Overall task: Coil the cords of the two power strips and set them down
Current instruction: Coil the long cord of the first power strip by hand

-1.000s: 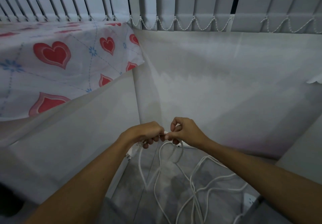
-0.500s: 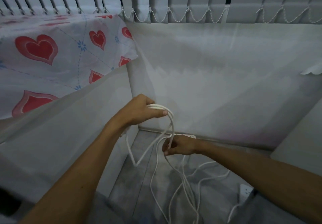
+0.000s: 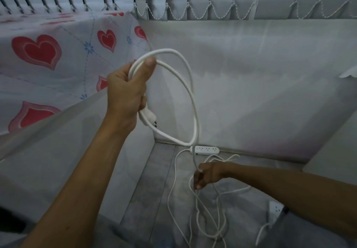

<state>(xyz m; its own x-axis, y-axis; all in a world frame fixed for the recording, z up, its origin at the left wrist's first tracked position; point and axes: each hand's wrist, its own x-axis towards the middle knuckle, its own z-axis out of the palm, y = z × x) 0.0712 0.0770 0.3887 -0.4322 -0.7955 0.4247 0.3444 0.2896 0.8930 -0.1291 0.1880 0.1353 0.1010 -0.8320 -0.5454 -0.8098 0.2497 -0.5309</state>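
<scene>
Gripping a looped white cord (image 3: 194, 101) in tightly curled fingers, the left hand (image 3: 125, 91) is raised, the plug (image 3: 147, 117) hanging beneath it. Lower down, the right hand (image 3: 206, 174) pinches the same cord. Beyond, a power strip (image 3: 206, 149) lies on the floor against the wall (image 3: 260, 93).

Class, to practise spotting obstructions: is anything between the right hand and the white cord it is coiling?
Nothing visible stands between them. The right hand pinches the white cord directly, and the left hand grips the same cord higher up, with the plug hanging just below it.
</scene>
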